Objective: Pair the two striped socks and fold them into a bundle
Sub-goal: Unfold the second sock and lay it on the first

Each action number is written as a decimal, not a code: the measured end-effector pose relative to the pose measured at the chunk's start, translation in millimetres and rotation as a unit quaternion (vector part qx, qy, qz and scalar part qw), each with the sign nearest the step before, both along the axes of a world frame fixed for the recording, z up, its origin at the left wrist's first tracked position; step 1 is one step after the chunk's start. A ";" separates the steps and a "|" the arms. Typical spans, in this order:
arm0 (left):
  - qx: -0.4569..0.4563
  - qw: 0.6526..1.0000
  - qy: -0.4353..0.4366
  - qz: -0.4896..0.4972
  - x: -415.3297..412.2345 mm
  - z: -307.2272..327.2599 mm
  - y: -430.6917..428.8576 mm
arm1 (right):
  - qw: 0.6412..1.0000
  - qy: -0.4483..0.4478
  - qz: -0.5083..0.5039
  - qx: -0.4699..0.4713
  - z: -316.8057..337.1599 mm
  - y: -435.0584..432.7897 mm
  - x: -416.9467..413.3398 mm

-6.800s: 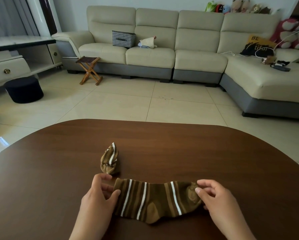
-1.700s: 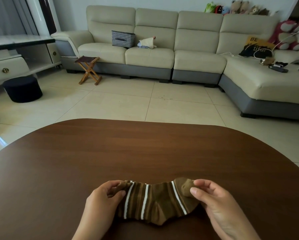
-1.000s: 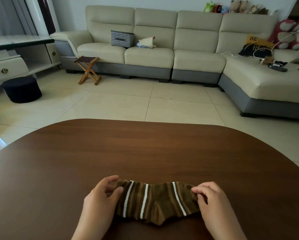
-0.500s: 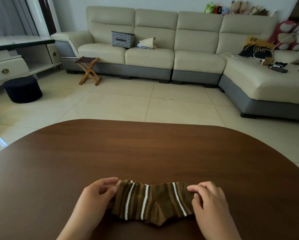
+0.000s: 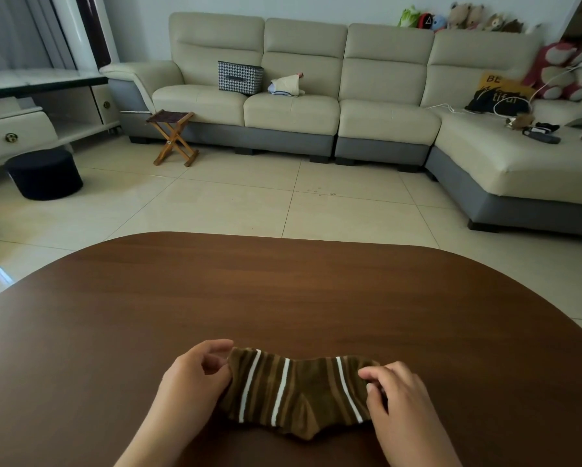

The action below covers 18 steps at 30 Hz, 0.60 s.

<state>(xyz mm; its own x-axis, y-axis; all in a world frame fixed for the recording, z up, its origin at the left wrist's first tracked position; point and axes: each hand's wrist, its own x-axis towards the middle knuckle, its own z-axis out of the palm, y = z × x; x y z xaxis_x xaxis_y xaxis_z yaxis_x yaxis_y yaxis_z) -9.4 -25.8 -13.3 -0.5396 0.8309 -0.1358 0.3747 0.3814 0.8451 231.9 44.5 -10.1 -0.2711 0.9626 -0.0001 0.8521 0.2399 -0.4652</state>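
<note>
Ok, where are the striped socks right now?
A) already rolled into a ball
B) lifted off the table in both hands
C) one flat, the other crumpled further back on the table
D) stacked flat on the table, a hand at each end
D: the striped socks lie flat as one stack on the table, with the left hand at one end and the right hand at the other.

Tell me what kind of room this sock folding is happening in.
Most likely a home living room: a large cream sectional sofa with plush toys along its back, tiled floor, and a brown wooden table.
</note>
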 end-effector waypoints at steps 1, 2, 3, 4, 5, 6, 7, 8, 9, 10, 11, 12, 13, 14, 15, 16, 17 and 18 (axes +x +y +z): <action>-0.001 1.000 0.014 0.004 2.2 0.1 1.2 | 1.000 0.000 0.001 0.001 -0.5 -0.2 0.0; -0.003 1.000 0.026 0.008 3.9 0.0 2.1 | 1.000 0.001 0.002 0.003 -1.1 -0.1 0.1; -0.005 0.999 0.040 0.010 5.3 -0.4 2.9 | 1.000 0.002 0.003 0.004 -1.5 -0.1 0.3; -0.007 0.999 0.052 0.012 6.3 -0.8 3.7 | 1.000 0.002 0.003 0.004 -1.6 0.1 0.5; -0.007 0.998 0.064 0.012 7.0 -1.6 4.3 | 1.000 0.002 0.003 0.005 -1.6 0.2 0.7; -0.007 0.997 0.076 0.011 7.8 -2.5 4.7 | 1.000 0.002 0.002 0.006 -1.8 0.6 0.9; -0.008 0.996 0.089 0.011 8.2 -3.9 5.1 | 1.000 0.003 0.001 0.006 -1.8 0.9 0.8; -0.006 0.995 0.101 0.010 8.8 -5.2 5.4 | 1.000 0.004 0.001 0.007 -1.9 1.0 0.6; -0.002 0.994 0.110 0.010 9.2 -6.4 5.7 | 1.000 0.006 0.002 0.007 -2.0 1.1 0.6; 0.002 0.993 0.116 0.011 9.4 -6.8 5.9 | 1.000 0.007 0.003 0.008 -2.3 1.2 0.7; 0.004 0.993 0.118 0.012 9.4 -7.1 5.9 | 1.000 0.008 0.004 0.009 -2.6 0.9 0.9; 0.003 0.993 0.117 0.013 9.0 -7.0 5.8 | 1.000 0.010 0.005 0.011 -2.9 0.8 1.5; -0.003 0.993 0.116 0.011 8.5 -6.9 5.5 | 1.000 0.012 0.006 0.014 -3.4 0.5 2.2; -0.012 0.993 0.117 0.007 7.7 -6.4 5.0 | 1.000 0.016 0.006 0.016 -3.7 0.3 2.6; -0.022 0.993 0.120 0.001 7.1 -6.4 4.5 | 1.000 0.020 0.006 0.018 -4.0 0.1 2.8; -0.036 0.991 0.126 -0.005 7.0 -6.1 4.2 | 0.999 0.025 0.005 0.020 -4.0 -0.1 3.2; -0.049 0.990 0.135 -0.010 7.3 -6.4 4.0 | 0.999 0.029 0.004 0.021 -3.8 -0.2 3.2; -0.063 0.987 0.147 -0.015 8.2 -6.2 4.0 | 0.999 0.032 0.002 0.021 -3.7 -0.3 3.3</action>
